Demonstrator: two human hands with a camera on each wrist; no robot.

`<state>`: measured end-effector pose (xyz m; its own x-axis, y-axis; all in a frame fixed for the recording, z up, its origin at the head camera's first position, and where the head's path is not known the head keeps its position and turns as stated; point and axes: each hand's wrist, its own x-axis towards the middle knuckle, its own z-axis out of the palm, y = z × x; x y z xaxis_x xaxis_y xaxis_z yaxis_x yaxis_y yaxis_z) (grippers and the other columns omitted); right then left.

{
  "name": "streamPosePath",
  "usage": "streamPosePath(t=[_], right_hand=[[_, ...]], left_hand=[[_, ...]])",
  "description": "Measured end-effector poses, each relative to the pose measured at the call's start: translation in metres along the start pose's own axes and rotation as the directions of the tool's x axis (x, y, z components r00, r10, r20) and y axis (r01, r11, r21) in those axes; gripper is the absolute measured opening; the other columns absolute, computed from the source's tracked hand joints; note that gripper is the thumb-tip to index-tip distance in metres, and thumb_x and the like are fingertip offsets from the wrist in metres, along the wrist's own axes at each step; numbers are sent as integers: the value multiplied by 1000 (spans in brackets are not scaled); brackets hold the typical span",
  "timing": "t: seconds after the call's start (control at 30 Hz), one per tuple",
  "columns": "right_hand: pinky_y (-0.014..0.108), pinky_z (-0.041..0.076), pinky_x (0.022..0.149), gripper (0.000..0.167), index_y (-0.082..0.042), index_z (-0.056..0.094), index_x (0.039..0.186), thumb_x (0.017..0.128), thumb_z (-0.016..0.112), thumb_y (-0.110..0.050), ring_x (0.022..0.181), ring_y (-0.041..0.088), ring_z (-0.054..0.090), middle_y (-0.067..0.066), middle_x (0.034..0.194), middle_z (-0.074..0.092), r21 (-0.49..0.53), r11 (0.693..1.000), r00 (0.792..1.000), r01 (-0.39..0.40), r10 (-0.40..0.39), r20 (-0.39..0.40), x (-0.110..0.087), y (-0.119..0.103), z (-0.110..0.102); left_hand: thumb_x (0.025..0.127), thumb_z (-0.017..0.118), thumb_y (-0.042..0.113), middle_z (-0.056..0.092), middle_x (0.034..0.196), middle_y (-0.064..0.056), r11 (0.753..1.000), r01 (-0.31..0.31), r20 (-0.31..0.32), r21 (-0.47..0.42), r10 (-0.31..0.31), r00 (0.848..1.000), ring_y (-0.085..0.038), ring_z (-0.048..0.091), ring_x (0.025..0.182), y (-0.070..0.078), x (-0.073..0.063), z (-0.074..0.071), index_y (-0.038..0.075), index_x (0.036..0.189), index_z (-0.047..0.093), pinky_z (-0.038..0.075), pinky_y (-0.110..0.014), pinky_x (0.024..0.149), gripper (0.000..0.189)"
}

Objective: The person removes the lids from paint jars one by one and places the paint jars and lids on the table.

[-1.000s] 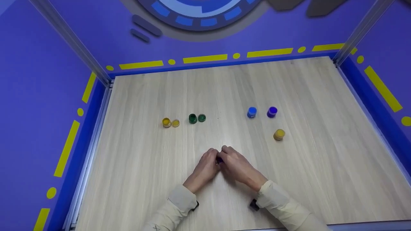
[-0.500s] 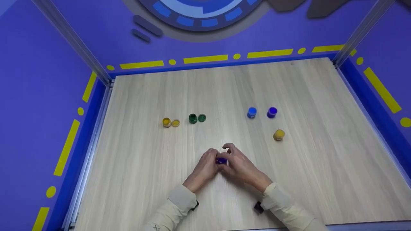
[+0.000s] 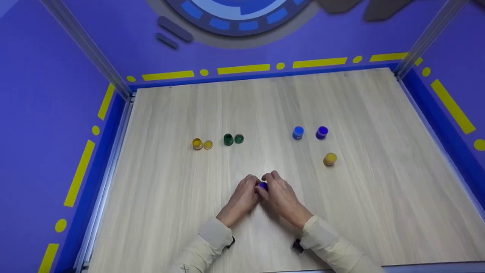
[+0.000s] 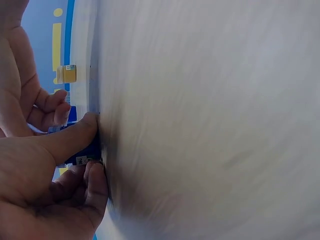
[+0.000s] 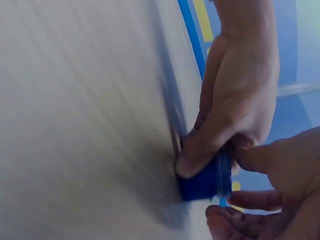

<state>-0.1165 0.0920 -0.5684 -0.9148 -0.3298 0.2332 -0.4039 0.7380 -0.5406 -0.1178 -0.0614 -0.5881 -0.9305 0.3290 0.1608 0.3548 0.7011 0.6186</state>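
Note:
A small purple paint jar, bluer in the wrist views, is between the two hands at the near middle of the table. My left hand grips the jar's body between thumb and fingers, its base close to the tabletop. At the clear lid, my right hand has its thumb on one side and forefinger on the other, pinching it. In the left wrist view, the left thumb covers much of the jar, and the other right fingers curl beyond it.
Farther back on the wooden table stand an open yellow jar beside its lid and an open green jar beside its lid. Lidded blue, purple and yellow jars stand to the right.
My right fingers spread off the jar's top half a second ago and have closed in around it again, the wrist turning. The left hand keeps its grip in place.

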Motion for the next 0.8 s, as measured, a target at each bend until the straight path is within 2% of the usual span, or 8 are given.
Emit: streamPosePath(t=[0.1, 0.2, 0.43, 0.67, 0.8], right_hand=[[42, 56, 65, 22, 2, 65, 96, 90, 80, -13, 72, 26, 62, 11, 90, 57, -51, 997, 998, 56, -55, 23, -1, -4, 1], [40, 55, 66, 19, 1, 65, 94, 89, 80, -10, 73, 23, 60, 9, 88, 56, -77, 989, 992, 125, -123, 31, 0, -4, 0], [35, 54, 72, 15, -2, 72, 99, 90, 80, -10, 79, 17, 58, 4, 92, 59, 25, 965, 964, 261, -262, 53, 2, 14, -2], [34, 53, 88, 17, -5, 75, 105, 89, 77, 1, 101, 19, 60, 3, 107, 67, 122, 910, 906, 397, -410, 107, 5, 27, -7], [35, 51, 92, 21, -7, 77, 105, 88, 73, 6, 106, 21, 60, 3, 113, 70, 144, 882, 875, 448, -466, 130, 6, 30, -8]], left_hand=[[80, 68, -10, 58, 84, -7, 999, -16, -1, 36, 16, 1000, -22, 59, 78, 0, 0, 0, 0, 90, 62, 51, -34, 73, 16], [78, 68, -10, 57, 84, -7, 999, -10, 9, 38, 10, 1000, -22, 57, 77, 0, 0, 0, 1, 89, 62, 50, -34, 72, 17], [78, 75, -6, 61, 89, -7, 1000, -2, 11, 19, 2, 1000, -22, 60, 82, 2, -2, 0, 1, 96, 64, 51, -34, 76, 22], [79, 81, 2, 56, 82, -5, 1000, -8, -3, 19, 8, 1000, -20, 54, 74, 2, 0, 0, 4, 87, 59, 47, -34, 70, 23], [82, 83, 9, 55, 80, -5, 1000, -2, -3, 17, 2, 1000, -21, 54, 74, 2, 0, 1, 6, 84, 57, 47, -35, 69, 26]])
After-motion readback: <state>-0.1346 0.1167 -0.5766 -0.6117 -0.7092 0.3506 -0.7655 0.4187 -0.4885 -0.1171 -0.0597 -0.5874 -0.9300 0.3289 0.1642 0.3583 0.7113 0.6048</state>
